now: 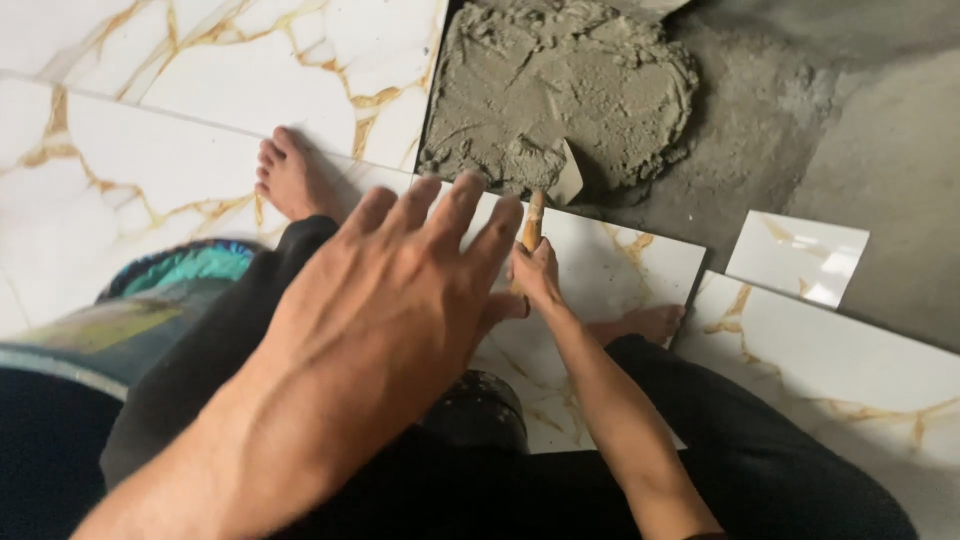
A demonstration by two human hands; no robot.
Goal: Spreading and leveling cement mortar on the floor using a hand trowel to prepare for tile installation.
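Head view, looking down on a person squatting barefoot on white, gold-veined floor tiles (150,170). Right hand (535,275) is closed around the wooden handle of a trowel (548,190); the blade tip rests at the near edge of a grey mortar heap (570,85). Left hand (400,300) is raised close to the lens, fingers spread wide and flat, holding nothing (whether it touches anything below cannot be told). Mortar heap sits on bare screed just beyond the laid tile edge. One loose tile (620,265) lies under the right hand, a small offcut (800,255) lies apart to the right, and another tile (840,370) lies beside the right knee. Open screed (880,150) remains to the right of the heap.
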